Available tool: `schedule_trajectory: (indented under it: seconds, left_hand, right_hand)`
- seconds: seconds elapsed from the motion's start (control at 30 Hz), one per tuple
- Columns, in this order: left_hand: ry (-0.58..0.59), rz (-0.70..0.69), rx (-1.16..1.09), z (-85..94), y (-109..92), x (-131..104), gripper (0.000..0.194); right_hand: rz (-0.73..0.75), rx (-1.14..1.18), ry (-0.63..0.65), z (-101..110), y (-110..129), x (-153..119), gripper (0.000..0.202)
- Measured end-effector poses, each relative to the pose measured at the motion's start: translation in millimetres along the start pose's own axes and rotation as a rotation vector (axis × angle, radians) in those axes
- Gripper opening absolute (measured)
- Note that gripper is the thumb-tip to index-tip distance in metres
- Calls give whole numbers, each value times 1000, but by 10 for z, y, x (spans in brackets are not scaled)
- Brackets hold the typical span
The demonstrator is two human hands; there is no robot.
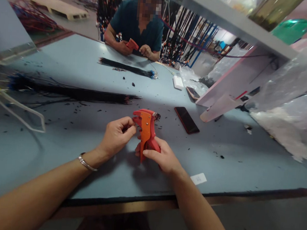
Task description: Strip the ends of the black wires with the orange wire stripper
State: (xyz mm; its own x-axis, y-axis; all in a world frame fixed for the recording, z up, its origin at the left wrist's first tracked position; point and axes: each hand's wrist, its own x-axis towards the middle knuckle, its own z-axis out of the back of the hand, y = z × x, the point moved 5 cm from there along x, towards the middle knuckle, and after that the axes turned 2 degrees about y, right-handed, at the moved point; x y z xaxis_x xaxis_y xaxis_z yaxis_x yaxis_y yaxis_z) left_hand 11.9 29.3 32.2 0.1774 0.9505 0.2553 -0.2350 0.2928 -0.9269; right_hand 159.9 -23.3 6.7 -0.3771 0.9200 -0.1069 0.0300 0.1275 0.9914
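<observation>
My right hand (167,157) is wrapped around the handles of an orange and red wire stripper (146,126), held upright above the table with its jaws to the left. Close beside those jaws, my left hand (117,135) is closed in a pinch. Whatever lies between its fingertips is too small or hidden to make out. Beyond my hands, a long bundle of black wires (78,91) stretches across the left of the table, with blue ends at its far left. Small dark scraps (158,117) lie just behind the stripper's head.
Across the table (91,180) a co-worker (138,26) holds a red tool (132,44) near another black wire bundle (127,67). A phone (186,120), a white box (178,82) and a second phone (193,93) lie to the right, by a shelf post (226,81). A white wire rack (24,118) stands left.
</observation>
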Motion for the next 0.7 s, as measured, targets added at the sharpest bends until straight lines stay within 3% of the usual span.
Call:
schedule_trajectory:
  seconds: [0.13, 0.3, 0.43, 0.7]
  left_hand:
    - [5, 0, -39, 13, -2, 0, 22]
    - [45, 42, -249, -49, 122, -17, 22]
    - [-6, 123, -441, -101, 317, -51, 11]
    - [4, 119, -465, -92, 426, -31, 17]
  right_hand:
    - [77, -380, -157, 35, 127, -31, 15]
    - [297, -746, -274, -30, 206, -54, 43]
    - [403, -1032, -379, -53, 179, -66, 56]
    - [458, -1208, -427, -31, 203, -75, 58]
